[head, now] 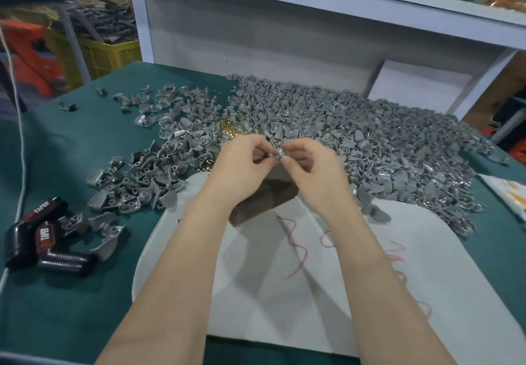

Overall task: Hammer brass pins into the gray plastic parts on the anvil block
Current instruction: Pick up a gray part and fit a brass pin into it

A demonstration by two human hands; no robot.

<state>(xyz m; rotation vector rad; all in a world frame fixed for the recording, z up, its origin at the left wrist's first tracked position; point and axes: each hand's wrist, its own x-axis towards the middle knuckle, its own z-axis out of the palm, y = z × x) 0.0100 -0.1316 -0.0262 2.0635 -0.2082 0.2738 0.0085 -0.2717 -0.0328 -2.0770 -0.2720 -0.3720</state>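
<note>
My left hand and my right hand meet above the dark anvil block, fingertips pinched together on one small gray plastic part. Whether a pin sits in it is too small to tell. A little heap of brass pins lies just beyond my left hand, among the gray parts. A huge pile of gray plastic parts spreads across the back and right of the table. A smaller scatter of gray parts lies to the left. No hammer is visible.
The block rests on a white pad marked with red scribbles, on a green table. Black grip tools labelled TAPER lie at the left. A white shelf frame stands behind; yellow crates sit far left.
</note>
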